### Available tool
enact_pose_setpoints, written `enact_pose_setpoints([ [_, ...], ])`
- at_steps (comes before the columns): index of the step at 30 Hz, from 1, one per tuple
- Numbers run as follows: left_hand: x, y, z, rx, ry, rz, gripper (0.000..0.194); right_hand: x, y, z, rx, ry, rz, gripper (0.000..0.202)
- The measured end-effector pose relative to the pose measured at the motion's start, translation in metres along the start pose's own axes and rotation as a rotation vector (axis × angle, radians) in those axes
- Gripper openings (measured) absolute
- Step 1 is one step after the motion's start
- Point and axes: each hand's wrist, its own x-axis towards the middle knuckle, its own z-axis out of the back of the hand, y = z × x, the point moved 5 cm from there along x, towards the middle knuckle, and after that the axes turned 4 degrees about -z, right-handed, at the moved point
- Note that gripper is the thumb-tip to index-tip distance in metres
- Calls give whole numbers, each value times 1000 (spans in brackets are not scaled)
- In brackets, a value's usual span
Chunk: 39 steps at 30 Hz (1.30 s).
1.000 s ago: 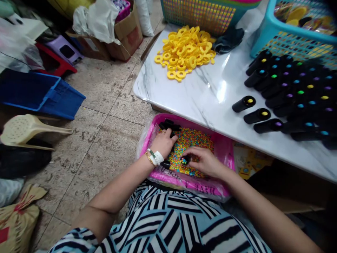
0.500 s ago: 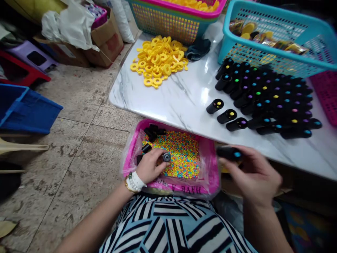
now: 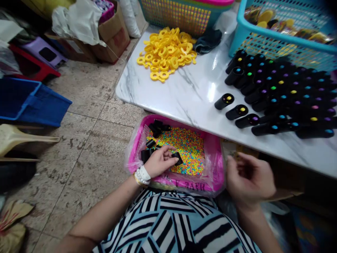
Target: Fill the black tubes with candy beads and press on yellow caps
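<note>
Over a pink basket (image 3: 219,165) of small coloured beads (image 3: 188,149), my left hand (image 3: 160,161) holds a short black tube (image 3: 177,159) between thumb and fingers. More black pieces (image 3: 155,128) lie at the basket's left side. My right hand (image 3: 250,177) hovers right of the basket, below the table edge, its fingers curled and blurred; nothing can be made out in them. On the white table (image 3: 168,96), many black tubes with coloured dots stand close together, and a black tube with a yellow dot (image 3: 223,101) is at their near left.
A pile of yellow rings (image 3: 168,52) and a dark cloth (image 3: 207,41) lie on the table. Behind stand a yellow-filled basket (image 3: 176,15) and a turquoise basket (image 3: 279,38). Blue bins (image 3: 50,105), stools and cardboard boxes (image 3: 113,33) are on the floor at left.
The black tube with a blue dot is gone from my right hand, whose fingers have curled in. My left hand has tilted its black tube. The view has shifted slightly.
</note>
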Motion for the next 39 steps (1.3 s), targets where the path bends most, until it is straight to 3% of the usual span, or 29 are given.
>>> enact_pose_setpoints([
  [4, 0, 3, -14, -189, 199, 105, 57, -27, 42, -48, 75, 576, 594, 47],
  [6, -1, 1, -21, -247, 264, 101, 64, -29, 53, -64, 188, 780, 710, 51],
  [9, -4, -2, -18, -150, 290, 62, 67, -23, 57, -76, 291, 870, 773, 45],
  [11, -8, -6, 0, 135, 171, -31, 61, -20, 53, -85, 157, 895, 807, 36],
  [14, -17, -19, 43, 826, -243, -169, 42, -19, 37, -107, -320, 1000, 794, 25],
  [16, -24, -24, 61, 1199, -408, -164, 33, -23, 27, -123, -562, 1112, 744, 24],
  [18, -24, -22, 64, 1393, -392, -128, 31, -31, 27, -136, -626, 1196, 717, 23],
  [22, -20, -18, 50, 1454, -286, -129, 42, -46, 32, -144, -537, 1299, 748, 17],
  [25, -16, -18, 42, 1420, -261, -186, 43, -38, 28, -137, -348, 1327, 704, 16],
  [31, -15, -29, 23, 1165, -136, -465, 35, -7, 14, -111, 264, 1166, 368, 23],
  [35, -22, -47, -5, 778, -28, -682, 43, -5, 24, -98, 421, 1011, 301, 26],
  [39, -22, -54, -18, 640, -127, -699, 39, -8, 41, -95, 457, 896, 337, 25],
])
